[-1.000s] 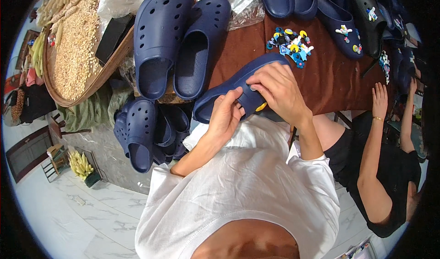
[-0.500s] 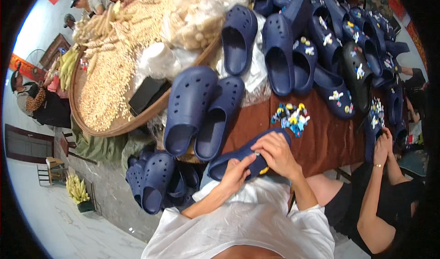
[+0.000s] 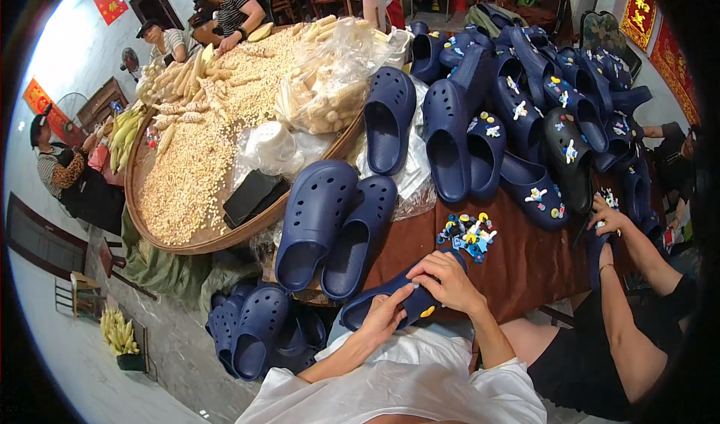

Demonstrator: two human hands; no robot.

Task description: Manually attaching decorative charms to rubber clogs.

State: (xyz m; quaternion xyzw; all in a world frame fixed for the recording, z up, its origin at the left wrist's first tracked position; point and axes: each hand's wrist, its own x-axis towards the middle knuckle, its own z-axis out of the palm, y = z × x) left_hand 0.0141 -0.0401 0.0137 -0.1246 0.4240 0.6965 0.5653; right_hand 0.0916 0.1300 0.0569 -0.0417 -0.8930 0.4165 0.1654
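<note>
A navy clog (image 3: 361, 308) with punched holes rests across my lap at the table's front edge. My left hand (image 3: 381, 316) is closed on its near side, thumb reaching over the upper. From the right, my right hand (image 3: 450, 283) bends over the clog, fingertips pinched together close to the left thumb. A small pale piece shows between the fingertips; its shape is too small to make out. One yellow charm (image 3: 427, 311) sits on the clog just below the right hand. Beyond it, a small heap of colourful charms (image 3: 468, 236) lies on the brown cloth (image 3: 517, 274).
Two navy clogs (image 3: 319, 221) stand left of the heap; many more, some decorated, crowd the back right around a black clog (image 3: 570, 157). A round basket (image 3: 225, 242) of corn kernels is at left. At right, a co-worker's hands (image 3: 609, 221) handle another clog.
The view has tilted up, so the table contents appear lower. My hands stay on the clog, fingertips together. The co-worker's one hand has moved up to the charms beside their clog.
</note>
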